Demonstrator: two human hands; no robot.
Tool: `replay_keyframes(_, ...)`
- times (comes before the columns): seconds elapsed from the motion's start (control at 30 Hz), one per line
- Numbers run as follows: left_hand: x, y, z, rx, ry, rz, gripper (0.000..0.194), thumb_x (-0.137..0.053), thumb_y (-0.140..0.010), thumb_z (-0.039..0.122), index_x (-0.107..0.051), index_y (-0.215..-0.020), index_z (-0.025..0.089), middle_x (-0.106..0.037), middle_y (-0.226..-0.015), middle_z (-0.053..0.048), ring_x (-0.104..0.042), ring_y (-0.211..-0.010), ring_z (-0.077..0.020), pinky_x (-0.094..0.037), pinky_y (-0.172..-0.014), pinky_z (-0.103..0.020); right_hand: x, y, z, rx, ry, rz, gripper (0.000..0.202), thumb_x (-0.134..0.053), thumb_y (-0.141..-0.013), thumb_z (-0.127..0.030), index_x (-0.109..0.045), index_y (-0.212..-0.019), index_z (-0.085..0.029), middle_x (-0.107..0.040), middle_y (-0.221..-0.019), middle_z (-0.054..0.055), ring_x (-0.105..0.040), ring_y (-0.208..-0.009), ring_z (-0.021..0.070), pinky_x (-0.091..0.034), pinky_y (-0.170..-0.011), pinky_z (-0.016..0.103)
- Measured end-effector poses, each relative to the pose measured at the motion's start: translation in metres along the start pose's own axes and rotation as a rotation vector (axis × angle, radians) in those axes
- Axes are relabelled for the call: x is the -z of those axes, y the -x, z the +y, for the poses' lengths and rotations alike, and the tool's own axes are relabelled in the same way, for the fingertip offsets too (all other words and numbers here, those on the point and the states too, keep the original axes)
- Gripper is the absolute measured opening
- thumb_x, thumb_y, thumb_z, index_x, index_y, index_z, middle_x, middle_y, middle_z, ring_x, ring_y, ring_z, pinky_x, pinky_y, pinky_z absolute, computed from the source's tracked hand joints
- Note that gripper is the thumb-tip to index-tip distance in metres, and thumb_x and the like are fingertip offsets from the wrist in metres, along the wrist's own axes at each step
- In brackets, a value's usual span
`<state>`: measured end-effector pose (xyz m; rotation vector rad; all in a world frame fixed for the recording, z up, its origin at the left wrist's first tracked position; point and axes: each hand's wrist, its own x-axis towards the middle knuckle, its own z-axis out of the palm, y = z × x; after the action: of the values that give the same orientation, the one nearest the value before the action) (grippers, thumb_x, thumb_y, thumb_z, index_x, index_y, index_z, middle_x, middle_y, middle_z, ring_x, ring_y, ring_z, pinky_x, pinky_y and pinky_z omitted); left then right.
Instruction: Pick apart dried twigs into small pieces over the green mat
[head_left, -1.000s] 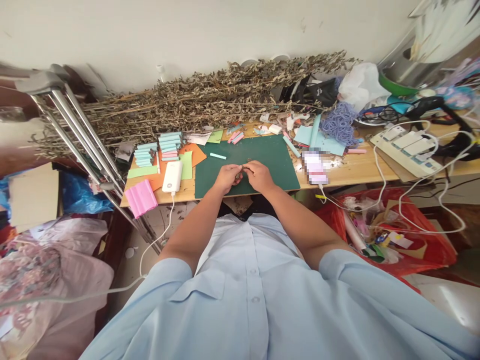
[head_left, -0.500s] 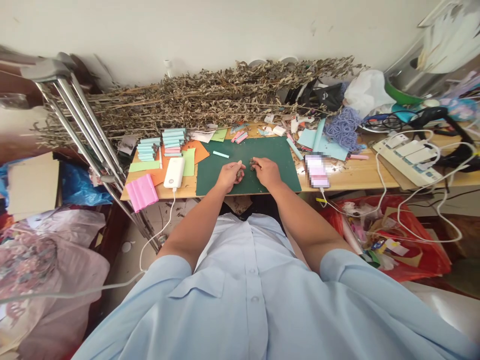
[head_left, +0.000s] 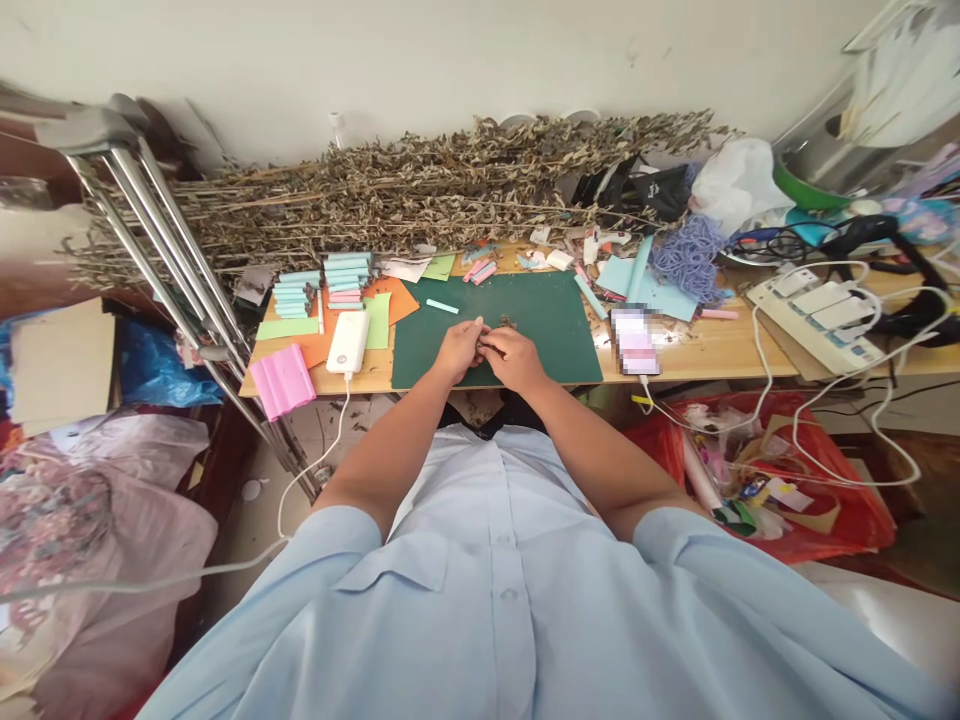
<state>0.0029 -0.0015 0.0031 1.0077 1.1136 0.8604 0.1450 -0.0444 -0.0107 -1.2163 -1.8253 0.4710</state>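
My left hand (head_left: 456, 350) is curled above the green cutting mat (head_left: 555, 310), closed on some dried leaves (head_left: 478, 343) that show only in part. My right hand (head_left: 516, 357) meets it from the right, fingertips pinched at the same dried leaves. Just beyond the right hand, a small heap of crumbled dried leaves (head_left: 508, 321) lies on the mat. A thin pale-blue paper roll (head_left: 442, 307) rests near the mat's upper left.
Bundled dried plant stalks (head_left: 375, 195) line the wall. Left of the mat are stacked blue rolls (head_left: 292, 297) and a white power bank (head_left: 349, 341). To the right lie a phone (head_left: 634, 340), purple cord (head_left: 688, 258) and a power strip (head_left: 817, 318). Metal crutches (head_left: 176, 250) lean at the left.
My right hand has moved left, from the dried leaves at the mat's middle to my left hand. Those leaves now lie on the mat. My left hand stays nearly in place.
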Motion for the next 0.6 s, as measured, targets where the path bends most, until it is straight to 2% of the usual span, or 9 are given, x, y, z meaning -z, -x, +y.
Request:
replay_keyframes(0.1, -0.002, 0.001, 0.001, -0.02, -0.049, -0.005, 0.037, -0.059, -0.1, 0.048, -0.065, -0.082, 0.016, -0.048, -0.049, 0.003, -0.044, -0.039, -0.0082, -0.027, -0.039, -0.019, -0.003, -0.003, -0.003, -0.016, 0.076, -0.002, 0.025, -0.053, -0.094, -0.022, -0.077, -0.09, -0.024, -0.077, -0.1, 0.008, -0.07, -0.099, 0.0229, -0.056, -0.095, 0.037)
replay_keyframes(0.23, -0.005, 0.002, 0.002, -0.066, -0.055, -0.01, 0.037, -0.06, -0.1, 0.045, -0.063, -0.077, 0.016, -0.045, -0.047, 0.004, -0.038, -0.036, -0.0073, -0.026, -0.038, -0.02, -0.007, -0.005, -0.005, -0.124, 0.081, 0.058, 0.016, -0.06, -0.086, -0.022, -0.073, -0.077, -0.024, -0.074, -0.084, 0.006, -0.068, -0.085, 0.0221, -0.056, -0.088, 0.035)
replay_keyframes(0.3, -0.005, 0.002, 0.002, -0.073, -0.053, -0.017, 0.038, -0.06, -0.1, 0.045, -0.063, -0.077, 0.016, -0.044, -0.046, 0.005, -0.037, -0.035, -0.0071, -0.025, -0.037, -0.019, -0.01, -0.006, -0.006, -0.231, -0.035, 0.113, 0.012, -0.063, -0.083, -0.025, -0.072, -0.076, -0.023, -0.073, -0.078, 0.004, -0.067, -0.077, 0.0208, -0.058, -0.082, 0.035)
replay_keyframes(0.47, 0.0, 0.001, 0.002, -0.038, -0.004, -0.051, 0.036, -0.06, -0.1, 0.048, -0.061, -0.084, 0.016, -0.051, -0.05, 0.003, -0.041, -0.035, -0.007, -0.022, -0.037, -0.018, -0.015, -0.009, -0.002, -0.572, -0.586, 0.166, 0.02, -0.069, -0.079, -0.04, -0.071, -0.079, -0.02, -0.068, -0.063, -0.001, -0.063, -0.055, 0.0154, -0.058, -0.056, 0.03)
replay_keyframes(0.53, 0.002, 0.001, 0.002, -0.018, 0.033, -0.05, 0.035, -0.06, -0.1, 0.049, -0.06, -0.086, 0.017, -0.053, -0.052, 0.003, -0.042, -0.036, -0.0064, -0.021, -0.038, -0.017, -0.015, -0.011, 0.001, -0.624, -0.688, 0.202, 0.024, -0.073, -0.077, -0.043, -0.071, -0.08, -0.019, -0.067, -0.061, -0.001, -0.062, -0.054, 0.0139, -0.056, -0.053, 0.027)
replay_keyframes(0.6, 0.003, 0.001, 0.001, -0.008, 0.047, -0.055, 0.037, -0.062, -0.098, 0.051, -0.06, -0.086, 0.016, -0.054, -0.054, 0.003, -0.043, -0.037, -0.0057, -0.021, -0.039, -0.016, -0.013, -0.012, 0.005, -0.642, -0.672, 0.231, 0.026, -0.074, -0.076, -0.044, -0.072, -0.082, -0.019, -0.067, -0.061, -0.001, -0.061, -0.054, 0.0137, -0.056, -0.052, 0.026)
